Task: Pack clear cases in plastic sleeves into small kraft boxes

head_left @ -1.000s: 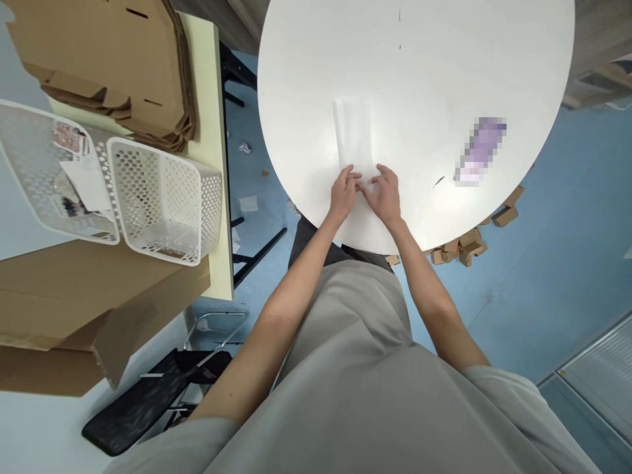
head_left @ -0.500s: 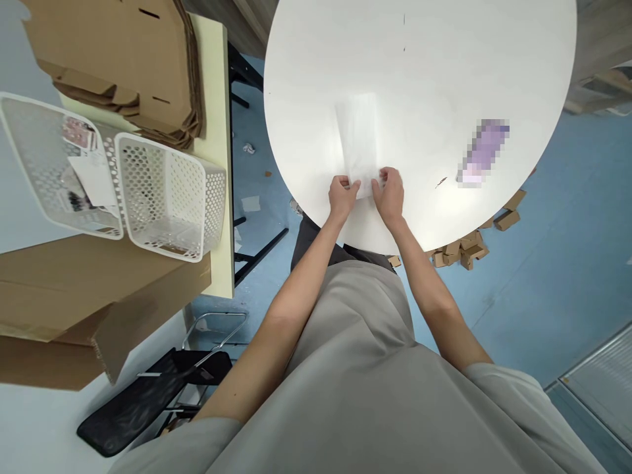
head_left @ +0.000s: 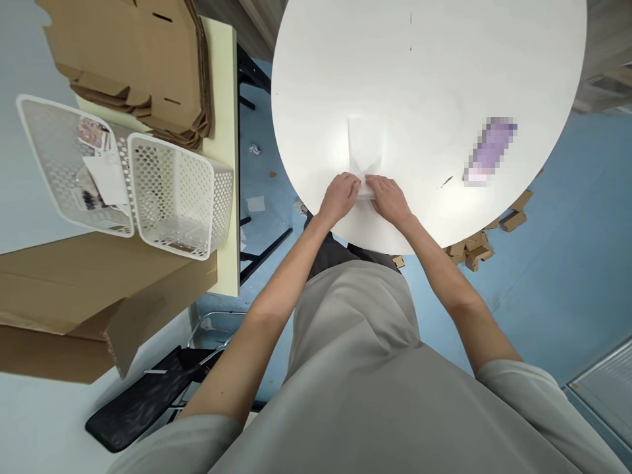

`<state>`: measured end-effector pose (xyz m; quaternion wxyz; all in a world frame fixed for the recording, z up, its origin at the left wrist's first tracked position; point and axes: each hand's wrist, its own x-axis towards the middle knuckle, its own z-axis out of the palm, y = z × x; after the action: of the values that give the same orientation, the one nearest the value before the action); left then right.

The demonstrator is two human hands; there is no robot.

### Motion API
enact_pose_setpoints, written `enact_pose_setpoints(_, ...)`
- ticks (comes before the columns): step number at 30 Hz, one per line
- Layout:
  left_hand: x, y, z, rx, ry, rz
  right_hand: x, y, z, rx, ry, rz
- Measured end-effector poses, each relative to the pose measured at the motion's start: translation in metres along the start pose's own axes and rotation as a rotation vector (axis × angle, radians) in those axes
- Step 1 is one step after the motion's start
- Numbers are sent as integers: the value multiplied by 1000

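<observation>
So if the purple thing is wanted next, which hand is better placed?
Probably the right hand: it's nearer the purple thing than the left hand, though both touch the white wrapping.

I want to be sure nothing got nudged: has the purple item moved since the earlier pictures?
No: the purple item keeps its place, up and right of the dark mark on the table. Only the view shifted.
</observation>
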<state>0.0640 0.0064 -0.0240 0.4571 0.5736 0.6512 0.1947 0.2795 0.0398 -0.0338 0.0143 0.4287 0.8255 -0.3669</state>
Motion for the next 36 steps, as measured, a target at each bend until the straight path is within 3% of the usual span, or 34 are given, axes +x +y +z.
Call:
enact_pose_setpoints(6, 13, -20, -10, -82, -72, -104, 30, 16, -7, 177, 77, 144)
enact_pose_setpoints(13, 23, 4, 9, -8, 181, -331, 56, 14, 1, 319, 201, 499)
enact_pose_setpoints(17, 28, 10, 12, 13, 212, -407, 57, 1, 0, 226, 254, 580)
enact_pose_setpoints(20, 33, 4, 10, 49, 232, -385, 54, -10, -5, 103, 324, 503)
enact_pose_setpoints(23, 42, -2, 8, 143, 268, -266, 46, -15, -11, 63, 280, 269)
enact_pose_setpoints(26, 48, -8, 3, 224, 106, 32, 35, -12, -11, 46, 110, 69)
enact_pose_setpoints(29, 48, -16, -4, 253, -90, 219, 28, -4, -6, 24, 50, 34)
enact_pose_setpoints(36, 37, -16, -24, 97, -120, 166, 24, 9, -6, 10, 71, 18)
